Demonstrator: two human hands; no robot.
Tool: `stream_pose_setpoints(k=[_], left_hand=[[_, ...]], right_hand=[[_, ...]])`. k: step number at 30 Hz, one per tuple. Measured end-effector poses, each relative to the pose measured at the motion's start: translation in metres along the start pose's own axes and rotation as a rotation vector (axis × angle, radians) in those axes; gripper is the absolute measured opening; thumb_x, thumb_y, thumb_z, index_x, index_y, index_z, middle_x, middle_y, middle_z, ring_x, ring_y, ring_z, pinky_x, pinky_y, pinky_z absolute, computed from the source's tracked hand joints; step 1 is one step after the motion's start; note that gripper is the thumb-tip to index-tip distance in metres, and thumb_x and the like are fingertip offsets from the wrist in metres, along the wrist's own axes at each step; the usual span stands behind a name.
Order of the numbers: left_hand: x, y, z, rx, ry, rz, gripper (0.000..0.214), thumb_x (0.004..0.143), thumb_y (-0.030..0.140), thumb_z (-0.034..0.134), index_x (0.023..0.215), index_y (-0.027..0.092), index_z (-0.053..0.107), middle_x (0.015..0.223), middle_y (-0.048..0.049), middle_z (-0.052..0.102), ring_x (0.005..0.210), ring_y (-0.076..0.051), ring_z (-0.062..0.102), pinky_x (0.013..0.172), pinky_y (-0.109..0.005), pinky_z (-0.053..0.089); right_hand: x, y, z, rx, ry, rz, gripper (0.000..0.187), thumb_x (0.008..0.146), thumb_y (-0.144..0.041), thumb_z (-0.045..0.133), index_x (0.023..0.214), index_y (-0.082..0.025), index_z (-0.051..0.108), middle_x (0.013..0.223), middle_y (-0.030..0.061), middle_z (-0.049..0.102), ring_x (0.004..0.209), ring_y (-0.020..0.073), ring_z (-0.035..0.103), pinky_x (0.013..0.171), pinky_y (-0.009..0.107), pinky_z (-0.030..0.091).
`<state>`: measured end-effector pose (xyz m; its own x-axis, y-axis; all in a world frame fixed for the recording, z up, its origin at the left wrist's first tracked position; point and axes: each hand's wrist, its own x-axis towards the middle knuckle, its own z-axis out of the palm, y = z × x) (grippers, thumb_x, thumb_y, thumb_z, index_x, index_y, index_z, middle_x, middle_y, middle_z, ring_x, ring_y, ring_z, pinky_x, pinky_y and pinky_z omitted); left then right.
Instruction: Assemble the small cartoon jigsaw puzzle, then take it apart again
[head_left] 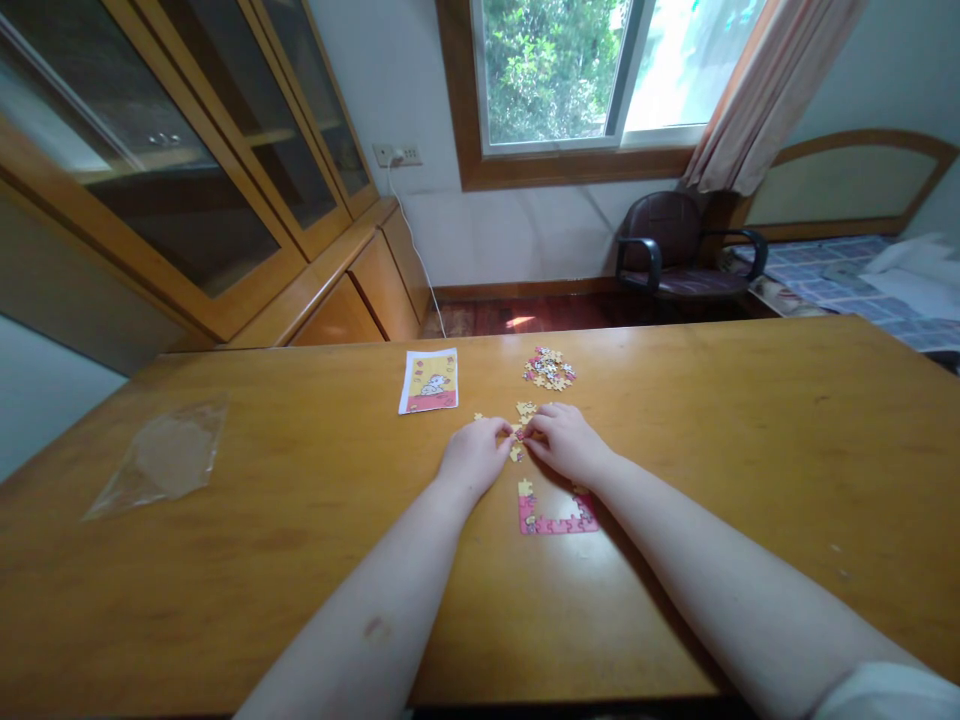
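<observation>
My left hand (474, 455) and my right hand (568, 440) meet at the middle of the wooden table (300, 560), fingertips pinched together on small jigsaw pieces (517, 434). A few loose yellow pieces (525, 409) lie just beyond the fingers. Below the hands sits a partly joined pink puzzle border (556, 515) in an L shape. A heap of loose pieces (549, 368) lies farther back. The puzzle's reference picture card (429, 380), yellow and red, lies to the left of the heap.
A clear plastic bag (165, 456) lies at the table's left. Glass-door wooden cabinets (187, 170) stand along the left wall. Behind the table are a dark armchair (679, 250), a window (600, 70) with a curtain, and a bed (862, 270).
</observation>
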<state>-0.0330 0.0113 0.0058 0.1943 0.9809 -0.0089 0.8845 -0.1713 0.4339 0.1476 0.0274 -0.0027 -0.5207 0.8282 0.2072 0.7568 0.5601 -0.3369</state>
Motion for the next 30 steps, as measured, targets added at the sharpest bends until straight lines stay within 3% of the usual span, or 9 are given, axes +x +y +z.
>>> stream_pose_setpoints(k=[20,30], left_hand=[[-0.0004,-0.0007,0.0019,0.013,0.001,0.024,0.017,0.084,0.029,0.054,0.095,0.025,0.068,0.098,-0.0016,0.071,0.091,-0.020,0.064,0.078,-0.028,0.048],[-0.0010,-0.0003,-0.0006,0.009,-0.011,0.007,0.021,0.086,0.029,0.053,0.101,0.028,0.067,0.101,-0.0011,0.071,0.089,-0.020,0.064,0.077,-0.028,0.048]], right_hand=[[0.0002,0.0014,0.0013,0.014,0.017,-0.032,0.014,0.084,-0.024,0.057,0.084,-0.020,0.070,0.083,0.0052,0.063,0.082,0.0179,0.054,0.078,0.030,0.037],[0.0019,0.0050,-0.0046,-0.061,0.090,0.162,0.022,0.086,-0.022,0.052,0.094,-0.021,0.072,0.098,0.0082,0.065,0.094,0.0224,0.052,0.087,0.035,0.035]])
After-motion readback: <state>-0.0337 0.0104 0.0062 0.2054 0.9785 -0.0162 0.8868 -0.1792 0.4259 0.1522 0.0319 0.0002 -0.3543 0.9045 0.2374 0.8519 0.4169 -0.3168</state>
